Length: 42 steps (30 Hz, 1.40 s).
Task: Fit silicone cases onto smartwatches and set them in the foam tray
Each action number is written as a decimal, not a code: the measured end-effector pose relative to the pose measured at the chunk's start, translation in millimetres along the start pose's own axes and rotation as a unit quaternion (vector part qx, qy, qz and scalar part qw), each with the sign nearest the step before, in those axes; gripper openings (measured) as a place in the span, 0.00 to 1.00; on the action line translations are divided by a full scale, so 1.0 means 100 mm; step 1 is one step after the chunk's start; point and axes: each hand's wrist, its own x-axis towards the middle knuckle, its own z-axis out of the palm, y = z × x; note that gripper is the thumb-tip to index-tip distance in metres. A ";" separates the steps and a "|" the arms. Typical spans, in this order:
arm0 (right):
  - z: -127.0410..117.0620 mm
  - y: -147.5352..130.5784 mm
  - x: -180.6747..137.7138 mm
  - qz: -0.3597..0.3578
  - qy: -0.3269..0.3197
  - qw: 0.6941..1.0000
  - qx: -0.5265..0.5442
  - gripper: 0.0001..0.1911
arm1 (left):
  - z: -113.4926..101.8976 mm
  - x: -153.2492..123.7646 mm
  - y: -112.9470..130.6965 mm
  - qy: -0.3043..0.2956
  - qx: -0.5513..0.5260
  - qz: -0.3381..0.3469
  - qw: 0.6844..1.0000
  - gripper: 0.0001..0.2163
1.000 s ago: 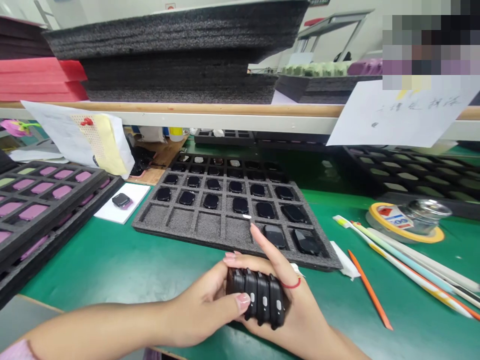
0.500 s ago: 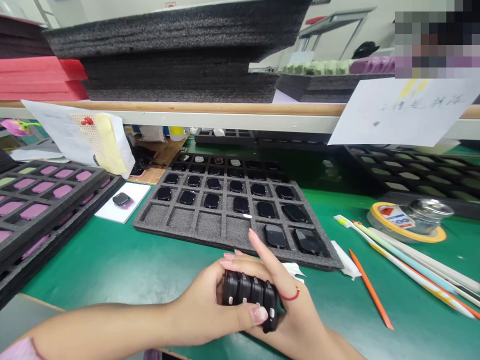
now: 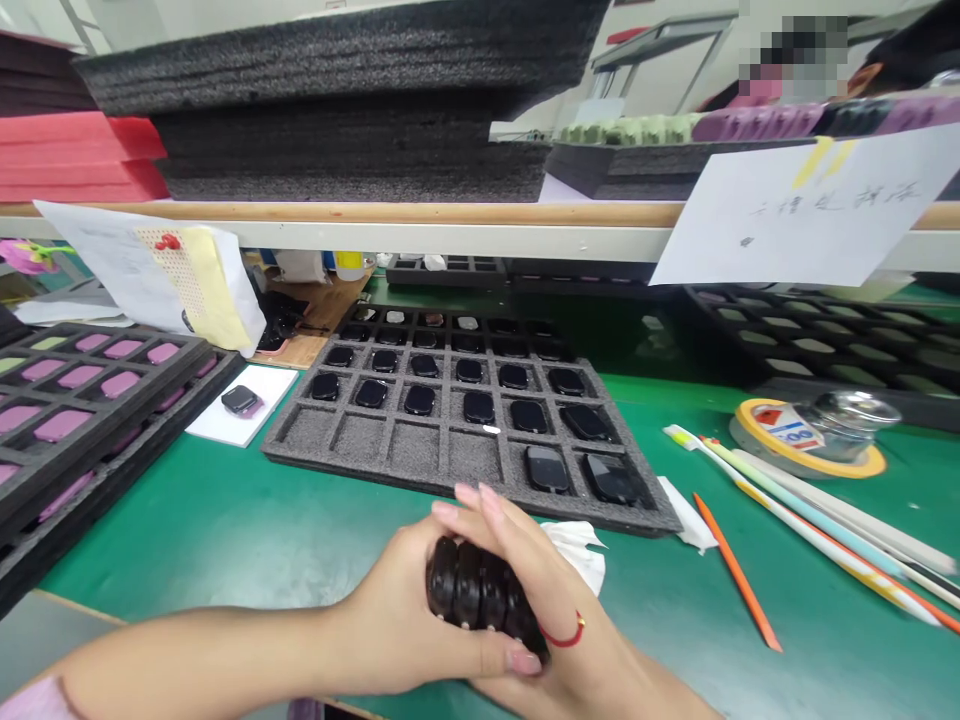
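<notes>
Between your palms, a tight row of black rounded-rectangle devices point(image 3: 472, 590) lies with its long axis across you, both hands closed around it: left hand point(image 3: 397, 625) at its left end, right hand point(image 3: 559, 670) curled over its far side, nearer the dark foam tray point(image 3: 375, 470) on the green counter point(image 3: 225, 530)

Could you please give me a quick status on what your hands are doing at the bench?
Left hand and right hand closed around a row of black devices. Foam tray just ahead, untouched. White tissue beside right hand.
</notes>
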 end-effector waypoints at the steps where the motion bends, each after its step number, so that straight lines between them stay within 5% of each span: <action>1: -0.02 -0.02 0.00 0.017 0.009 1.000 0.011 0.54 | -0.01 -0.01 0.00 0.010 0.018 0.007 1.000 0.22; 4: -0.09 -0.08 0.02 0.094 0.039 0.993 0.064 0.57 | -0.07 -0.04 -0.02 0.012 0.089 0.068 0.994 0.22; 10: -0.11 -0.07 0.09 0.132 0.040 0.986 0.098 0.41 | -0.13 -0.01 -0.08 -0.015 0.153 0.238 0.959 0.25; 18: -0.09 -0.05 0.09 0.128 0.032 0.986 0.099 0.41 | -0.14 0.02 -0.05 -0.047 0.128 0.258 0.957 0.27; 23: -0.13 -0.06 0.02 0.129 0.020 0.985 0.108 0.45 | -0.14 -0.01 -0.06 -0.009 0.181 0.223 0.958 0.22; 29: -0.10 0.04 -0.03 0.303 0.028 0.902 0.308 0.41 | -0.12 -0.01 -0.07 -0.014 0.193 0.250 0.949 0.20; 34: 0.04 0.00 0.00 0.354 0.008 0.856 0.377 0.56 | -0.11 0.01 -0.10 0.004 0.227 0.279 0.933 0.18; 37: 0.11 -0.05 0.02 0.333 0.062 0.876 0.344 0.62 | -0.14 0.04 -0.13 -0.024 0.236 0.322 0.917 0.19; 42: 0.10 -0.08 0.04 0.229 0.112 0.942 0.217 0.59 | -0.16 0.02 -0.20 -0.035 0.311 0.321 0.894 0.37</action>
